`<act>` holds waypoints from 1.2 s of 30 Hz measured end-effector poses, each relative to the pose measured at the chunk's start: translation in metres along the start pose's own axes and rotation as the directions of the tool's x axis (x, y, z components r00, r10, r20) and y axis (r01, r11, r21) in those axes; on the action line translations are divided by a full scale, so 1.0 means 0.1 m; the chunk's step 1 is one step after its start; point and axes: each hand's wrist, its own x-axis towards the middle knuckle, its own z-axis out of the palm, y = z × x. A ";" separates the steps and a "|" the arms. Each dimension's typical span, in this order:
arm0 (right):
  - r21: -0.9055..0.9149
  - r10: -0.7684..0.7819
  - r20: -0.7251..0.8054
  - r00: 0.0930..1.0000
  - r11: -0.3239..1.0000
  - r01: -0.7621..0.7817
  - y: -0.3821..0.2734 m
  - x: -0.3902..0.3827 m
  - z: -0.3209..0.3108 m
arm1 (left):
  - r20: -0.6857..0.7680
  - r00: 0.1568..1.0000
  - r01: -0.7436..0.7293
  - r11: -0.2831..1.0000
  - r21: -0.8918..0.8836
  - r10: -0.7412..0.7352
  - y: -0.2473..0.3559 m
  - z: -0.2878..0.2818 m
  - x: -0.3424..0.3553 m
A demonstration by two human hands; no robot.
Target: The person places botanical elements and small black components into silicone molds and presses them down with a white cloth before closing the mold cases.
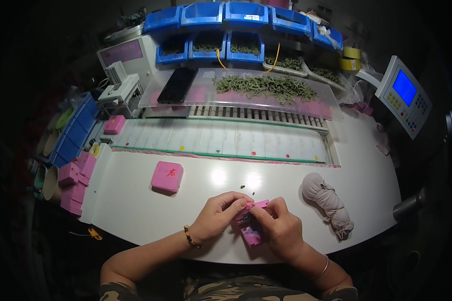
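Observation:
Near the front edge of the white table, both hands hold a pink rubbery block (252, 236) that looks like an opened mould. Dark, shiny patches show on its inner face, too small to make out. My left hand (218, 215) pinches its upper left edge between thumb and fingers. My right hand (282, 228) grips the right side, with the thumb pressed over the upper part. Just beyond the fingertips lie two small dark green bits (242, 187). A closed pink block (166, 176) with a red mark sits to the left, apart from the hands.
A tied cloth bundle (328, 205) lies at right. Behind is a pale strip (226, 139) with coloured dots. Farther back are a clear sheet (201, 100) with a phone (178, 85) and green pieces (266, 88), blue bins (202, 14), and a control screen (405, 88). Pink blocks (75, 190) stack left.

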 end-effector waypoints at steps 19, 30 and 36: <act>0.184 0.088 -0.117 0.989 0.981 -0.065 0.00 0.03 0.07 | -0.089 0.996 -0.002 1.000 0.030 0.004 -0.06 0.08 0.01; 0.119 0.026 -0.105 0.994 0.993 -0.014 0.03 -0.05 0.11 | -0.135 0.991 -0.006 1.000 0.006 0.007 -0.10 0.12 0.05; 0.200 -0.018 -0.123 0.992 0.979 0.043 0.05 0.01 0.10 | -0.151 0.987 -0.052 0.996 0.073 0.063 -0.11 0.12 0.06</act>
